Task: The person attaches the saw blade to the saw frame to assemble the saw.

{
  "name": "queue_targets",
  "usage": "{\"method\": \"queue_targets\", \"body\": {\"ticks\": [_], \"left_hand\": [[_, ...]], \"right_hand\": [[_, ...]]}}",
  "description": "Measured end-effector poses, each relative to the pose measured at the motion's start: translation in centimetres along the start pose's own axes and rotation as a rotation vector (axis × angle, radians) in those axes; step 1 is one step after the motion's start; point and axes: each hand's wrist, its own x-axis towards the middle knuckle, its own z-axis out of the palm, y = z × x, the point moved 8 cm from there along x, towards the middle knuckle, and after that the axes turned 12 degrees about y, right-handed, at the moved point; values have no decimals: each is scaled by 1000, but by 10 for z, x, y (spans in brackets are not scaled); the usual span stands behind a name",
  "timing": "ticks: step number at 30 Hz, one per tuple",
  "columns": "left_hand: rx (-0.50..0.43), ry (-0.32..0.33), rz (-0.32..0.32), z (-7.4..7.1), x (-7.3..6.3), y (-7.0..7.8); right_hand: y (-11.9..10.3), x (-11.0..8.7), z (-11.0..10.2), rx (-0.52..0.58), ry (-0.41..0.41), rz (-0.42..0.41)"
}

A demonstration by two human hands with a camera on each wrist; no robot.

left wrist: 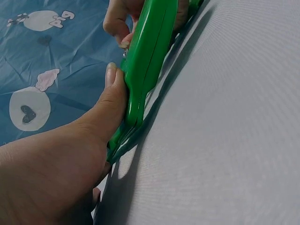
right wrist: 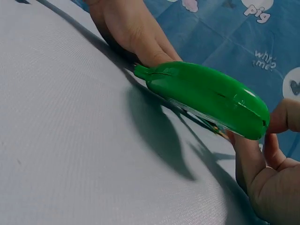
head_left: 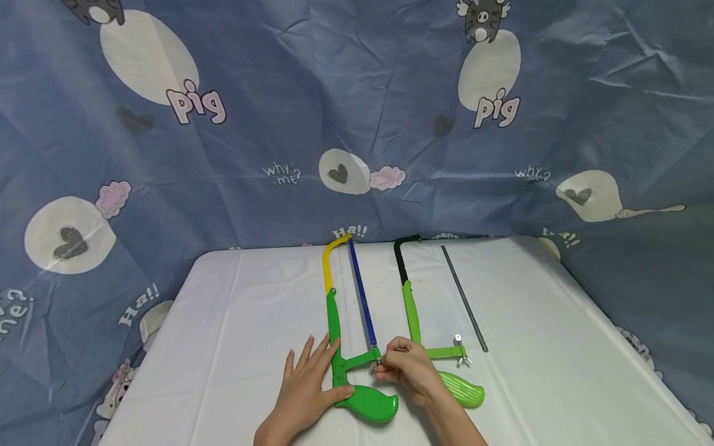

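A hacksaw (head_left: 333,313) with a yellow front and green frame lies on the white table, its blue blade (head_left: 362,291) fitted between the ends. My left hand (head_left: 308,385) rests over the rear of the frame with straight, spread fingers. Its thumb (left wrist: 111,86) presses along the green handle (right wrist: 211,96). My right hand (head_left: 409,370) pinches the wing nut (head_left: 378,364) at the end of the saw's rear arm, with thumb and curled fingers mostly covering it. In the right wrist view the handle hides part of these fingers.
A second hacksaw (head_left: 411,313), lime green and black, lies just right, without a blade; its lime handle (head_left: 462,389) is beside my right wrist. A wing nut (head_left: 465,361) sits on its arm. Farther right lies a loose grey blade (head_left: 465,298). Patterned blue cloth (head_left: 357,111) hangs behind the table.
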Motion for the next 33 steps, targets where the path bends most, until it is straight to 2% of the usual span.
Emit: {"method": "queue_targets", "body": {"ticks": [5, 10, 14, 19, 22, 26, 33], "left_hand": [[7, 3, 2, 0, 0, 1], [10, 2, 1, 0, 1, 1], [11, 7, 5, 0, 0, 1], [14, 17, 13, 1, 0, 2], [10, 17, 10, 1, 0, 3], [11, 17, 3, 1, 0, 2], [8, 17, 1, 0, -1, 1]], "right_hand": [[-2, -2, 1, -36, 4, -19], [-6, -3, 2, -157, 23, -94], [-12, -6, 4, -388, 74, -229], [-21, -14, 15, -791, 173, -485], [-25, -20, 23, -977, 219, -610], [-29, -24, 29, -1106, 261, -691], [-31, -26, 33, -1196, 287, -735]]}}
